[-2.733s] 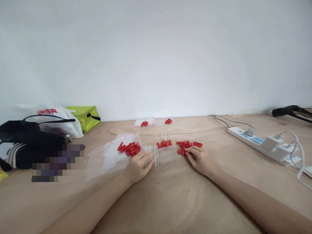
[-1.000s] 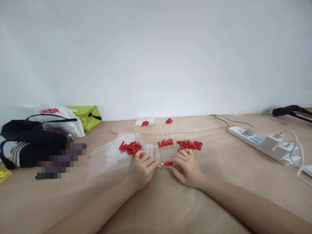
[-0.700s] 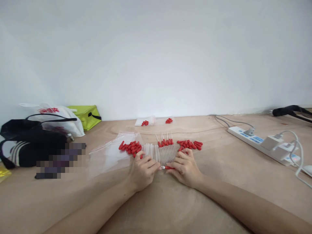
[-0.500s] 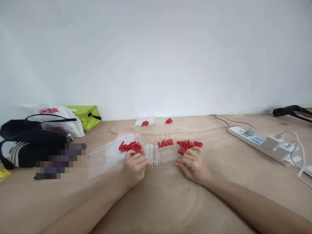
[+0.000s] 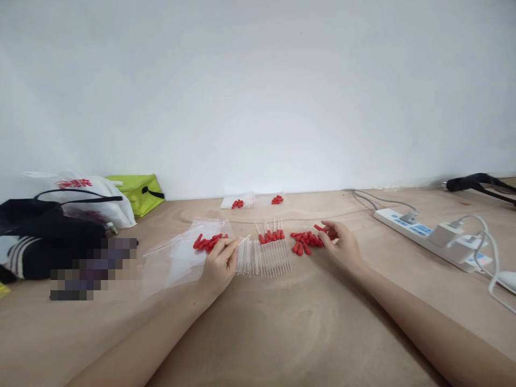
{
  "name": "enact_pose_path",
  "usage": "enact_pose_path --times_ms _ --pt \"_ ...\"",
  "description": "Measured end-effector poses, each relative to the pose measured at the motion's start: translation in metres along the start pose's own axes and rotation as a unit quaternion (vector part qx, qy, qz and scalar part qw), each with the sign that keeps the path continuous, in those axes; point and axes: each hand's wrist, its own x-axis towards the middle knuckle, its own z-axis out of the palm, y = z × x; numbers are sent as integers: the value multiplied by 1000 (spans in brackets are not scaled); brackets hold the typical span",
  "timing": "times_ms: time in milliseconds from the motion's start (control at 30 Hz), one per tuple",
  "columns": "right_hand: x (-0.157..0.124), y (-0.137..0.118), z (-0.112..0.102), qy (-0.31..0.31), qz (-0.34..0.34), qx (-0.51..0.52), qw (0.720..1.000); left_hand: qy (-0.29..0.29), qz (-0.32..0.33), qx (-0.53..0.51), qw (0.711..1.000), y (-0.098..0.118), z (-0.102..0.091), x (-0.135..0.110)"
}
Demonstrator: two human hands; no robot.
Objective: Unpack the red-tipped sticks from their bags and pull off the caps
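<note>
My left hand [image 5: 221,263] is closed in a pinch around a thin clear dropper tube [image 5: 243,238], whose end points up and right. Between the fingertips of my right hand [image 5: 341,244] is a red rubber bulb [image 5: 320,228], held over the right pile of red bulbs [image 5: 306,241]. Loose clear tubes [image 5: 264,260] lie side by side between my hands. Just behind them are several droppers with red bulbs fitted [image 5: 272,235], their tubes pointing to the wall. Another pile of red bulbs [image 5: 207,243] lies by my left hand, partly hidden by it.
Clear zip bags [image 5: 169,269] lie at left. Farther back are two small bags [image 5: 226,203] with red bulbs. A black bag [image 5: 60,252], a white plastic bag [image 5: 108,201] and a green bag [image 5: 141,194] stand left. A power strip [image 5: 397,219] with plugs and cables lies right.
My left hand has lifted slightly, with a tube now showing in its fingers. My right hand has moved right and up from the tubes and now holds a red bulb.
</note>
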Motion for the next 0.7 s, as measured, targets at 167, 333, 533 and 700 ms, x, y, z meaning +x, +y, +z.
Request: enact_pose_path --times_ms 167,333,533,700 --pt "6 7 -5 -9 28 -76 997 20 -8 -5 1000 3 7 4" --pt "6 8 -5 -22 16 -169 985 -12 -9 -9 1000 8 17 5" --pt "5 9 -3 -45 -3 -196 979 -69 -14 -44 997 8 19 -1" --pt "2 5 -2 -7 -39 -205 978 -117 -12 -61 991 10 14 -2"
